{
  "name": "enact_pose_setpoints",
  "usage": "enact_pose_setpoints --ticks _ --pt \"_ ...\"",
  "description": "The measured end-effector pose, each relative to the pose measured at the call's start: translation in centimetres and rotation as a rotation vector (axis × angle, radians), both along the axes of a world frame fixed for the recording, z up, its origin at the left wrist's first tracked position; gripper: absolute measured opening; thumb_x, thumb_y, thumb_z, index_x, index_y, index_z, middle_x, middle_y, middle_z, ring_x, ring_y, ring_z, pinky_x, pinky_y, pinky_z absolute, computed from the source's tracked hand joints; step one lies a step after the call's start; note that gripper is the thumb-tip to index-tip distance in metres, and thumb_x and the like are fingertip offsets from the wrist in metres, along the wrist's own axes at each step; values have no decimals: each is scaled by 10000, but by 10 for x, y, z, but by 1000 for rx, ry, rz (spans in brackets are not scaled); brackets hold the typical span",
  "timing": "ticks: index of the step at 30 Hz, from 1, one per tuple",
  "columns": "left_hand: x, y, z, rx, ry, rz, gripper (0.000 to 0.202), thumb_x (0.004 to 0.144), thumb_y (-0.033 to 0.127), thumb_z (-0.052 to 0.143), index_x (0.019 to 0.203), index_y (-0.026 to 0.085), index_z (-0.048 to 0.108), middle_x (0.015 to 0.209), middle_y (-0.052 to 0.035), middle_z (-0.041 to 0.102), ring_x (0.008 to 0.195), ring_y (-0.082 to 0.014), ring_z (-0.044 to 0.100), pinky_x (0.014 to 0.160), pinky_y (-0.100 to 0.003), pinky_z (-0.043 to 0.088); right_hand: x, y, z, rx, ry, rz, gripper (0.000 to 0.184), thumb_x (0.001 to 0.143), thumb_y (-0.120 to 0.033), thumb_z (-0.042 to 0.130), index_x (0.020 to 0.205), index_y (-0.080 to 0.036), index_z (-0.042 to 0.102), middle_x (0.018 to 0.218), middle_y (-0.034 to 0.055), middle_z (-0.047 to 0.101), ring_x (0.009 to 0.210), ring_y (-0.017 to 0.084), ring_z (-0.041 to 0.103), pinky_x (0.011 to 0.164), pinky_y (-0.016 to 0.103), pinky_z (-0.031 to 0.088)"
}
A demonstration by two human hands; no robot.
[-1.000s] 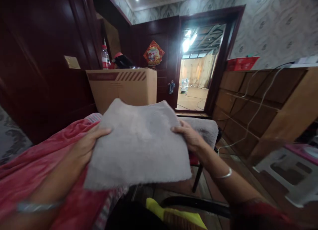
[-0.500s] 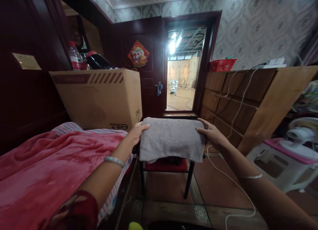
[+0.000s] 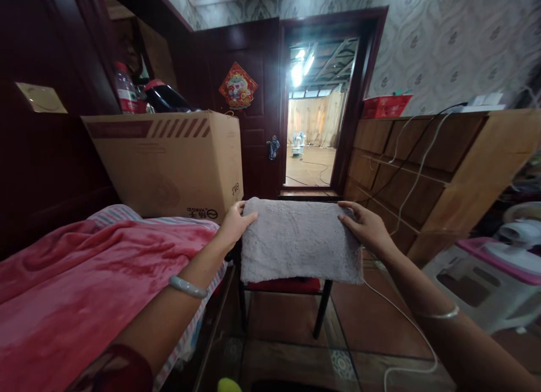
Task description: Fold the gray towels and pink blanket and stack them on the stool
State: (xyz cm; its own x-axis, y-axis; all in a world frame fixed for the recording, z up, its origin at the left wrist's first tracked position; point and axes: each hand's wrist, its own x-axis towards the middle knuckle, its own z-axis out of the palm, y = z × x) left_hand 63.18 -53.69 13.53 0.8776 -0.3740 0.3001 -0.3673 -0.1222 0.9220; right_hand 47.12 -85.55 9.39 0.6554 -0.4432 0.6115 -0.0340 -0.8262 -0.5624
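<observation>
A grey, fuzzy towel [image 3: 298,242] hangs over the back of a chair, its top edge level between my hands. My left hand [image 3: 236,223] pinches the upper left corner, thumb on the near side. At the upper right corner, my right hand [image 3: 366,227] grips the cloth the same way, thumb in front. Below the towel shows the chair's red seat [image 3: 283,285] with dark metal legs. The towel hides the chair's backrest and my fingertips behind it.
A bed with a pink blanket [image 3: 105,273] lies at the left, a large cardboard box [image 3: 164,161] beyond it. Wooden drawers [image 3: 414,144] stand right, near a white and pink stool [image 3: 486,285] carrying a fan. A white cable [image 3: 409,318] runs over the tiled floor. An open doorway is ahead.
The towel's lower edge has straightened and hangs a little lower, covering more of the seat. My right hand has shifted slightly right; the towel looks wider. The camera view has tilted slightly.
</observation>
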Motion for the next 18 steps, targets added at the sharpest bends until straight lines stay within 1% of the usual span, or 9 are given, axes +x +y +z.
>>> enact_pose_setpoints --ticks 2,4,5,7,10,12,14,16,18 --pt "4 3 2 140 -194 165 501 720 236 735 1200 141 625 1119 -127 696 1056 -270 664 988 -428 501 -4 3 3 -169 -5 -87 423 842 -460 575 1152 -222 737 1026 123 690 909 286 635 831 450 519" --pt "3 4 4 255 -426 256 552 751 292 728 1268 151 598 1242 -154 643 1183 -297 615 1062 -457 462 -7 12 10 -317 -55 -115 424 889 -483 535 1162 -230 738 1162 156 655 1062 328 611 916 503 500" --pt "1 2 6 306 -544 250 593 772 340 723 1315 159 571 1323 -163 602 1260 -309 569 1100 -467 433 -6 19 15 -385 -72 -96 437 908 -495 520 1201 -242 721 1257 159 626 1154 344 580 967 527 478" --pt "-7 -6 10 421 -760 169 735 803 470 708 1434 176 473 1486 -174 485 1400 -332 438 1169 -501 350 -3 32 25 -514 -50 -16 521 923 -550 513 1350 -274 627 1442 142 534 1311 368 490 1060 574 409" --pt "-18 -22 14 639 -969 35 994 742 670 715 1536 200 345 1612 -183 325 1501 -388 246 1219 -589 187 9 45 33 -668 98 117 767 871 -693 537 1528 -314 417 1590 119 395 1421 406 376 1118 634 315" --pt "-20 -30 12 766 -995 -42 1071 683 756 710 1535 211 359 1576 -185 382 1474 -409 281 1201 -600 199 17 46 31 -695 208 207 868 836 -748 546 1559 -304 361 1569 131 429 1395 402 419 1102 613 345" --pt "-18 -34 7 833 -971 -100 1058 664 804 682 1501 212 419 1445 -175 523 1364 -388 433 1149 -555 305 22 42 26 -674 273 283 885 836 -751 548 1559 -278 362 1502 138 511 1325 368 506 1071 557 402" --pt "-15 -34 3 841 -966 -120 1018 672 822 655 1469 218 462 1308 -151 605 1223 -347 540 1073 -505 387 24 38 21 -654 280 307 872 844 -737 553 1554 -265 370 1463 133 551 1275 344 549 1048 526 427" --pt "-12 -32 1 830 -986 -118 1010 673 832 643 1458 219 473 1249 -141 622 1161 -333 565 1036 -491 408 25 37 18 -649 262 294 853 846 -726 557 1546 -267 386 1453 130 558 1261 343 556 1040 525 429"
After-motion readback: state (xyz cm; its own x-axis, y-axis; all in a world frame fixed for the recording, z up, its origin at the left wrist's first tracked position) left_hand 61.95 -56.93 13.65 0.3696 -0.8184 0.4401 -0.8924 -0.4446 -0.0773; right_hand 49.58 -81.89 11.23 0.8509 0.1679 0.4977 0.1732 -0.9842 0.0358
